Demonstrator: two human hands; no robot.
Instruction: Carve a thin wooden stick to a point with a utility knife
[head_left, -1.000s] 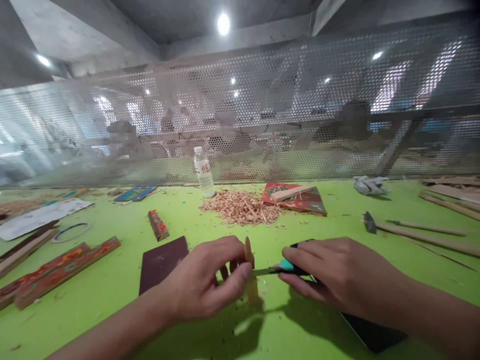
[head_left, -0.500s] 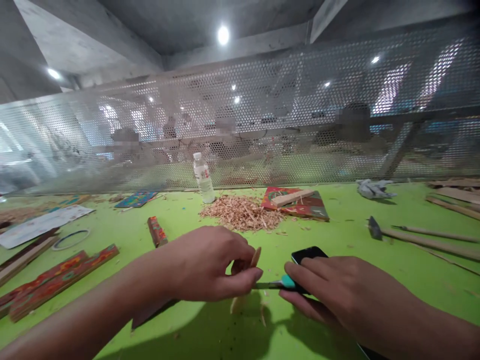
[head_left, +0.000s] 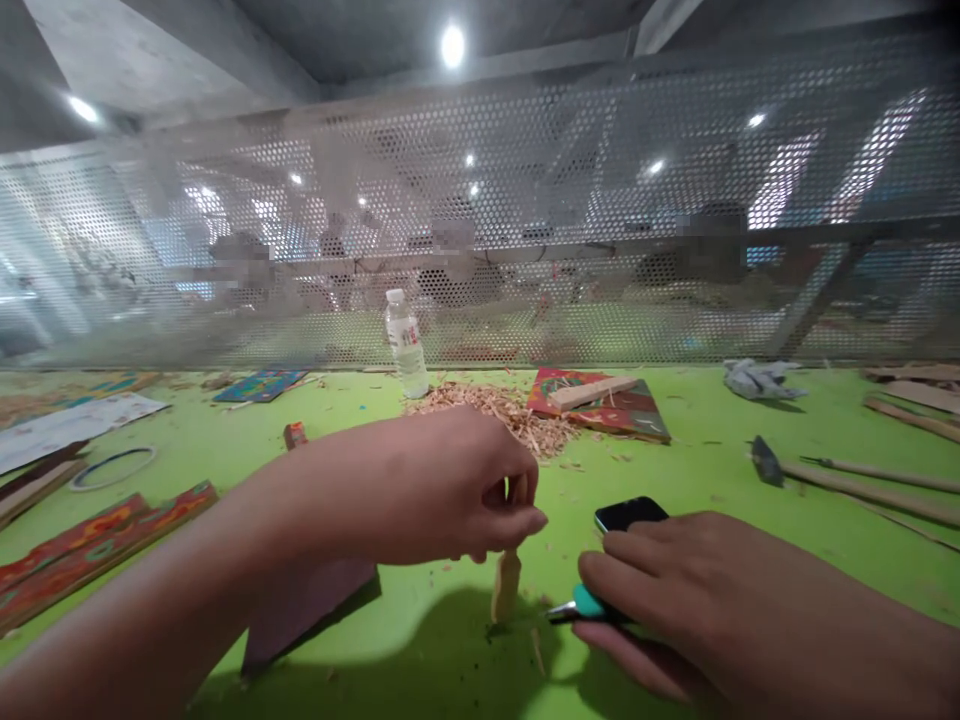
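Observation:
A small carved piece of wood (head_left: 506, 588) hangs nearly upright below the fingers of my left hand (head_left: 465, 490), which are closed on its upper end. My right hand (head_left: 686, 590) is wrapped round a knife with a teal-and-black handle (head_left: 589, 602). Its short metal blade points left toward the wood, with a gap between them. Much of the handle is hidden by my palm. Just beyond my right fingers lies a black phone (head_left: 630, 512), partly covered by the hand. A flat purplish board (head_left: 307, 605) is under my left forearm.
Behind my left hand rises a heap of wood shavings (head_left: 544, 430), with a water bottle (head_left: 407, 345) beside it. A painted board (head_left: 637, 410) carries a wood strip. A hammer (head_left: 817, 478) lies right; painted wood strips (head_left: 112, 550) lie left. A perforated screen (head_left: 525, 250) stands across the back.
My left hand has lifted and shifted right, turning the wood from a slant to nearly upright. The knife blade, earlier close to the left fingers, is now lower and apart from them.

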